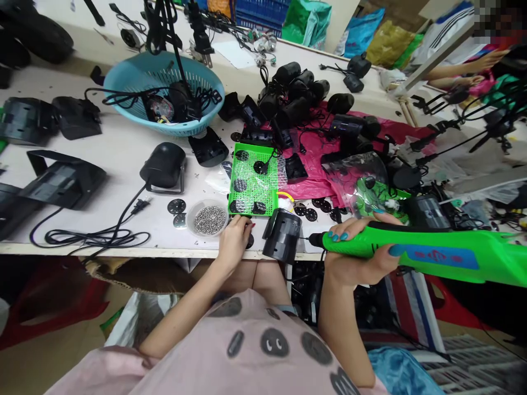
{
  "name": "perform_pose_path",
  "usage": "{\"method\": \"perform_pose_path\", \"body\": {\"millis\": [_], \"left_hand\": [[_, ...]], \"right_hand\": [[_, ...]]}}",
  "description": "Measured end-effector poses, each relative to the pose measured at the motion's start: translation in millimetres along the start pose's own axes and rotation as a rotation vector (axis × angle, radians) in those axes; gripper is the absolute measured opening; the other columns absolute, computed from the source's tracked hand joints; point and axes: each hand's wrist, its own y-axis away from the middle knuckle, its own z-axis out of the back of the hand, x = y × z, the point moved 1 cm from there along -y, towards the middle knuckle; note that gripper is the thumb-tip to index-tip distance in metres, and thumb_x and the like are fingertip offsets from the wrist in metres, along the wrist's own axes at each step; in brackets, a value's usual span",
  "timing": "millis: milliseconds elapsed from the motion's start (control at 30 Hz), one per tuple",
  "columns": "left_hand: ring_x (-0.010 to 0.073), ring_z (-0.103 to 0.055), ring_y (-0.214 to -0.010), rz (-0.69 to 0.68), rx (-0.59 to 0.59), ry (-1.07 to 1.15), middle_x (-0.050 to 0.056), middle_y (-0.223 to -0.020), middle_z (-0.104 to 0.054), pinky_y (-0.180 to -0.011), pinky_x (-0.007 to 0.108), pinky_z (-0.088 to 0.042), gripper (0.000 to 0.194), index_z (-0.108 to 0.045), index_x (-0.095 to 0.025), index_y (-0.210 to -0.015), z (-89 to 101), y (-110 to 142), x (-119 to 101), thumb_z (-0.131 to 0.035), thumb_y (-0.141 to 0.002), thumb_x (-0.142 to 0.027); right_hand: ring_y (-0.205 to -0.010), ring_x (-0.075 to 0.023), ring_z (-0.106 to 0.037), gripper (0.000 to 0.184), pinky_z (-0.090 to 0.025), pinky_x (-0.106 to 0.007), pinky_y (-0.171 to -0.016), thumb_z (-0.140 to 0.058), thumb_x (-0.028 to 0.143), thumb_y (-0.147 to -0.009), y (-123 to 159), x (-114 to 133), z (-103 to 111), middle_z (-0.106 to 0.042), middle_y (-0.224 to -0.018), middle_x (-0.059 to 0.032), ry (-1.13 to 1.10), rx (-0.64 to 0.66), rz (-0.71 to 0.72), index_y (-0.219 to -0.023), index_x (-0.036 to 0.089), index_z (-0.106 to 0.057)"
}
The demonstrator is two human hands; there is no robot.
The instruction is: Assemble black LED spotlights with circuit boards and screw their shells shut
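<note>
My right hand (364, 263) is wrapped round a green electric screwdriver (440, 255) with a blue panel. Its bit points left and reaches the side of a black cylindrical lamp housing (283, 236) at the table's front edge. My left hand (234, 241) rests at the same edge, fingers bent together; whatever they pinch is hidden. Just left of it stands a clear bowl (190, 222) of small metal screws (209, 219). Behind the fingers lies a green perforated tray (274, 192) with several black discs (260, 167). Another disc (250, 241) is partly visible beside my left fingertips.
A blue basket (123, 77) holds corded parts. A black lamp (163, 164) trails its cable (99, 238) along the front left. Several housings lie on pink plastic (317, 164). Loose discs (319, 206) lie right of the tray. Another person's hands (473, 71) show at upper right.
</note>
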Motion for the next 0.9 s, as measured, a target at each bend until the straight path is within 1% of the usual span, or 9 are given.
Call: {"method": "perform_pose_path", "body": {"millis": [233, 400, 500, 567, 633, 667, 700, 800, 900], "left_hand": [[0.0234, -0.062, -0.088, -0.028, 0.005, -0.029, 0.008, -0.101, -0.061, -0.077, 0.033, -0.046, 0.012, -0.063, -0.020, -0.093, 0.4, 3, 0, -0.052, -0.097, -0.023], [0.0223, -0.062, -0.079, -0.052, -0.003, -0.022, 0.006, -0.094, -0.060, -0.069, 0.033, -0.047, 0.014, -0.061, -0.020, -0.086, 0.4, 2, 3, -0.052, -0.096, -0.020], [0.0201, -0.063, -0.077, -0.100, -0.021, 0.025, 0.005, -0.090, -0.061, -0.070, 0.032, -0.049, 0.014, -0.060, -0.020, -0.084, 9.0, 4, -2, -0.053, -0.097, -0.019], [0.0182, -0.064, -0.079, -0.128, -0.060, 0.066, 0.003, -0.088, -0.064, -0.074, 0.030, -0.051, 0.011, -0.061, -0.020, -0.089, 19.8, 10, -12, -0.053, -0.098, -0.020], [0.0162, -0.066, -0.080, -0.147, -0.137, 0.156, 0.002, -0.088, -0.068, -0.076, 0.029, -0.053, 0.008, -0.063, -0.020, -0.096, 30.2, 18, -29, -0.055, -0.098, -0.023], [0.0156, -0.067, -0.080, -0.160, -0.177, 0.244, 0.002, -0.089, -0.071, -0.076, 0.028, -0.054, 0.007, -0.064, -0.020, -0.098, 33.4, 22, -39, -0.058, -0.097, -0.023], [0.0154, -0.069, -0.081, -0.183, -0.175, 0.345, 0.002, -0.092, -0.073, -0.076, 0.028, -0.055, 0.007, -0.066, -0.021, -0.100, 34.2, 25, -50, -0.061, -0.095, -0.023], [0.0156, -0.073, -0.083, -0.255, 0.005, 0.565, 0.003, -0.095, -0.077, -0.077, 0.027, -0.060, 0.010, -0.070, -0.022, -0.100, 22.0, 28, -78, -0.063, -0.094, -0.021], [0.0152, -0.073, -0.085, -0.275, 0.026, 0.612, 0.004, -0.097, -0.077, -0.077, 0.026, -0.061, 0.009, -0.068, -0.021, -0.101, 3.9, 23, -89, -0.061, -0.095, -0.019]], "right_hand": [[-0.041, -0.0128, -0.039, 0.031, -0.033, -0.027, -0.040, -0.056, 0.048, -0.083, -2, -3, 0, -0.047, -0.053, 0.0066, -0.033, -0.033, 0.012, -0.098, 0.021, -0.060], [-0.040, -0.0118, -0.041, 0.035, -0.036, -0.025, -0.041, -0.058, 0.051, -0.080, -2, -3, -3, -0.050, -0.051, 0.0079, -0.035, -0.056, -0.020, -0.096, 0.019, -0.059], [-0.039, -0.0119, -0.040, 0.036, -0.036, -0.025, -0.039, -0.059, 0.052, -0.080, -1, -2, -4, -0.050, -0.051, 0.0081, -0.035, -0.055, -0.031, -0.096, 0.020, -0.059], [-0.039, -0.0117, -0.040, 0.035, -0.036, -0.025, -0.038, -0.059, 0.051, -0.080, 0, -2, -4, -0.050, -0.051, 0.0081, -0.046, -0.043, -0.034, -0.096, 0.020, -0.059], [-0.039, -0.0115, -0.041, 0.034, -0.036, -0.025, -0.039, -0.059, 0.050, -0.080, 1, -4, -4, -0.051, -0.051, 0.0080, -0.061, -0.033, -0.028, -0.096, 0.020, -0.060], [-0.039, -0.0115, -0.041, 0.034, -0.036, -0.025, -0.039, -0.059, 0.050, -0.080, 1, -5, -5, -0.051, -0.051, 0.0079, -0.063, -0.033, -0.024, -0.096, 0.020, -0.060], [-0.040, -0.0115, -0.042, 0.033, -0.036, -0.025, -0.040, -0.059, 0.049, -0.081, 1, -6, -6, -0.051, -0.051, 0.0078, -0.062, -0.036, -0.024, -0.096, 0.020, -0.061], [-0.040, -0.0118, -0.041, 0.031, -0.036, -0.025, -0.041, -0.059, 0.049, -0.080, 0, -8, -8, -0.051, -0.052, 0.0075, -0.031, -0.054, -0.036, -0.095, 0.021, -0.062], [-0.039, -0.0121, -0.039, 0.032, -0.034, -0.026, -0.039, -0.059, 0.050, -0.081, -4, 1, -4, -0.048, -0.050, 0.0073, -0.008, -0.100, 0.008, -0.094, 0.022, -0.063]]}}
